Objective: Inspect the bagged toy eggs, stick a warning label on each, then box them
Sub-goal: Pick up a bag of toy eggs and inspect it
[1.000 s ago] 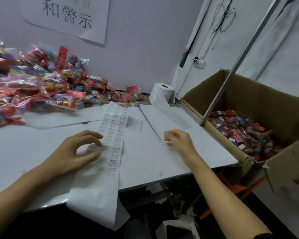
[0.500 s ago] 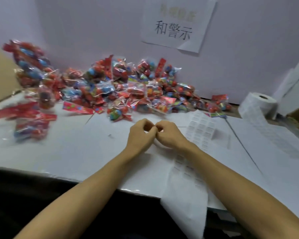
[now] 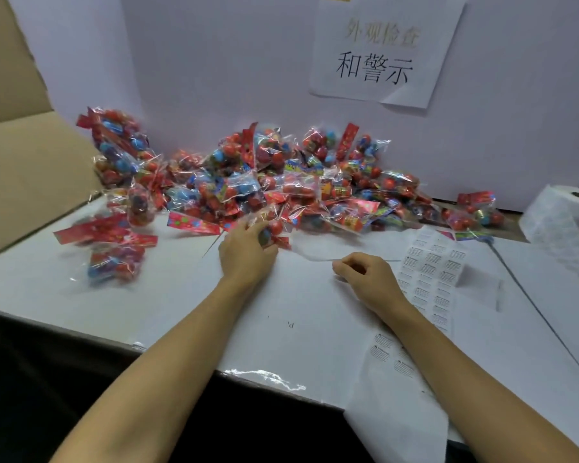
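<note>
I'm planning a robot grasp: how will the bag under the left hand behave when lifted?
The bag of toy eggs looks like thin crinkly film, so probably floppy and slippery. The round eggs inside may shift. The left hand alone covers it, so it is likely light.

- A heap of bagged toy eggs [image 3: 281,182] fills the middle of the frame against the wall: clear crinkly bags of red and blue eggs with red header cards.
- One bag [image 3: 271,228] lies at the heap's front edge.
- A few loose bags [image 3: 114,259] lie apart at centre left.
- The label strip [image 3: 432,272], white with rows of small printed labels, lies flat at centre right, trailing off the table's front edge.
</note>
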Demonstrator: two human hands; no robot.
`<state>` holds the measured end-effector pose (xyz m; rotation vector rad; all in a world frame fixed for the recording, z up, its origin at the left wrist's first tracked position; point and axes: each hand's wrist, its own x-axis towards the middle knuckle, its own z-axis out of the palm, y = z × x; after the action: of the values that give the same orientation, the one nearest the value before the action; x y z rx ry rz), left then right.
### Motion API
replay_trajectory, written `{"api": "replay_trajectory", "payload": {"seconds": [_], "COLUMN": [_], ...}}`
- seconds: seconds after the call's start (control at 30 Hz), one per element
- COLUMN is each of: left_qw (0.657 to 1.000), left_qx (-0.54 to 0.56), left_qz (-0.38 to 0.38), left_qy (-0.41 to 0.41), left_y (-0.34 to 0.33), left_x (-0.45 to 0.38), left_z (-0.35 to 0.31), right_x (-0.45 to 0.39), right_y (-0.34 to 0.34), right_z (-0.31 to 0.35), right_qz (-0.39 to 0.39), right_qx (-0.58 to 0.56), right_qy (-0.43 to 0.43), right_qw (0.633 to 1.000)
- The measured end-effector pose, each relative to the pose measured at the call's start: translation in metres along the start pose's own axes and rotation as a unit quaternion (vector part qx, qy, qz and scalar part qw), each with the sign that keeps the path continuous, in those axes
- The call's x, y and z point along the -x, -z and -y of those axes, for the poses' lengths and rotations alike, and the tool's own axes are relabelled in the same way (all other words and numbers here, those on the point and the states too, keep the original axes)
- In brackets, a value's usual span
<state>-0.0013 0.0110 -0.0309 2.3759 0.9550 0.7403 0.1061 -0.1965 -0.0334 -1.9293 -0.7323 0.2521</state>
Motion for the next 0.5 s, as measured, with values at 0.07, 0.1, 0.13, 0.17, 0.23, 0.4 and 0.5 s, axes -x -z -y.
{"api": "replay_trajectory", "payload": {"seconds": [0.07,0.1,0.13,0.17,0.23,0.4,0.5], "left_qw": [0.996,0.993,0.988,0.982,0.963,0.897,0.889], "left_qx": [0.085,0.118,0.141,0.153,0.165,0.214,0.253], "left_qz": [-0.006,-0.013,-0.020,-0.029,-0.034,0.036,0.110], "left_qy": [0.000,-0.024,-0.063,-0.109,-0.210,-0.384,-0.366], "left_y": [0.001,0.001,0.001,0.001,0.002,-0.009,-0.013], "left_x": [0.002,0.006,0.010,0.013,0.022,0.042,0.047], "left_z": [0.005,0.003,0.001,-0.001,-0.008,-0.032,-0.036], "right_x": [0.000,0.000,0.001,0.001,0.002,0.003,0.002], "right_y": [0.000,0.000,0.000,0.000,0.000,0.005,0.007], "right_z": [0.000,0.000,0.000,0.000,0.004,0.008,0.006], "right_qz": [0.001,-0.001,-0.003,-0.004,-0.007,-0.014,-0.018], "right_qx": [-0.006,-0.008,-0.017,-0.040,-0.119,-0.232,-0.286], "right_qy": [0.007,0.012,0.014,0.015,0.004,0.001,0.008], "right_qw": [1.000,1.000,1.000,0.999,0.993,0.973,0.958]}}
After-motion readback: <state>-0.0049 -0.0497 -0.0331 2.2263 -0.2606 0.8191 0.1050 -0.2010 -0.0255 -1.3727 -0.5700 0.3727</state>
